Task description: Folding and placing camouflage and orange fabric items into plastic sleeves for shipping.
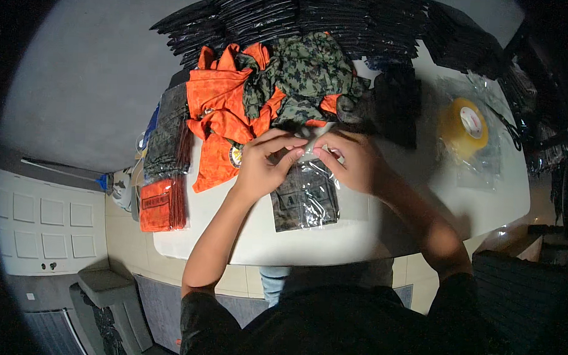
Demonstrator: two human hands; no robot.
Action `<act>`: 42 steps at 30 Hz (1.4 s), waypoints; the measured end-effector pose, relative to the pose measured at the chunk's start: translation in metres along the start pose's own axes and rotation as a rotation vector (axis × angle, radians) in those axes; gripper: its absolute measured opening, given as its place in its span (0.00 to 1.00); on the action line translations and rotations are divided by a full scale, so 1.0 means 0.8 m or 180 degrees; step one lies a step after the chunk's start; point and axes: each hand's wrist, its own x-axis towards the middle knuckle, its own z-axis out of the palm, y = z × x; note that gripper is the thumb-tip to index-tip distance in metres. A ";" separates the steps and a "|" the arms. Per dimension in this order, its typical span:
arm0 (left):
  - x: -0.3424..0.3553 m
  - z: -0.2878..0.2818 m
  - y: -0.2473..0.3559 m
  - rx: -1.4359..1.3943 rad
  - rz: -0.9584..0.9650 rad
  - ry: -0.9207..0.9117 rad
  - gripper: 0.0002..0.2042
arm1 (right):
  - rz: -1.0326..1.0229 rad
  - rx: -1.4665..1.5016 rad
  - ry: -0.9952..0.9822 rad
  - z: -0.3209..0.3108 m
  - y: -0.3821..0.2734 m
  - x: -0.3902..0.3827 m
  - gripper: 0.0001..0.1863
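Observation:
A folded dark camouflage garment in a clear plastic bag (305,200) lies on the white table near its front edge. Both of my hands are at the bag's upper end: my left hand (269,164) pinches the clear plastic with thumb and fingers, and my right hand (347,164) grips it just beside, fingertips close to the left ones. Beyond them is a loose heap of orange garments (218,94) and green camouflage ones (309,72), with a dark cloth (393,106) at its right.
Bagged stacks, grey (167,129) and orange (161,204), stand at left. A white table (200,243) carries black bundles (289,15) along the back and, at right, a yellow tape roll (461,127), plastic sheets and scissors (511,132). A door (51,222) and grey seat (111,284) are lower left.

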 end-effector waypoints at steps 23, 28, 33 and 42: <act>0.000 -0.010 0.005 -0.0089 -0.0404 -0.0498 0.08 | -0.0054 0.0171 0.0031 0.006 0.007 0.000 0.06; -0.004 -0.025 -0.023 -0.1683 -0.0792 -0.0800 0.13 | 0.0288 0.0477 -0.0282 -0.006 -0.008 0.004 0.05; -0.004 -0.016 -0.031 -0.3380 -0.0595 -0.0823 0.09 | 0.0531 0.1621 -0.0471 -0.001 -0.001 0.003 0.07; -0.016 0.002 -0.026 -0.2926 -0.0273 -0.0521 0.13 | 0.0605 0.2141 -0.0690 0.011 -0.007 -0.001 0.08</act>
